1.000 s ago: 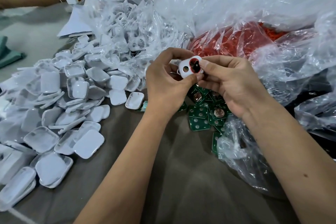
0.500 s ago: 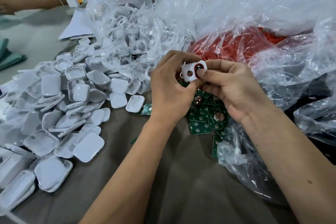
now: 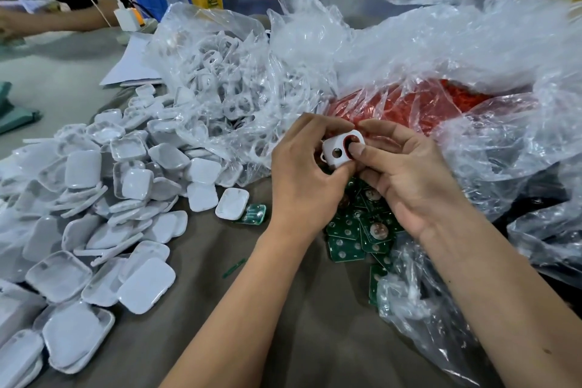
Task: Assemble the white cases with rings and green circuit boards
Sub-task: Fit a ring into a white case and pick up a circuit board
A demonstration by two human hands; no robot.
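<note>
Counter, near edge: bare cloth; loose green boards under the wrists.
Mid: left hand grip curled round white case, held above the boards; right hand thumb presses red ring into it.
Risk: uneven pressure may leave the ring cocked, or the case may slip.
Far: bag of red rings.

Soft, even light falls from overhead, bright enough that the clear plastic bags glare white along their creases. Below the bags, the hands cast only faint shadows on the grey worktop. Wide-angle distortion bends the edges; the far corners above the bags look smeared.
</note>
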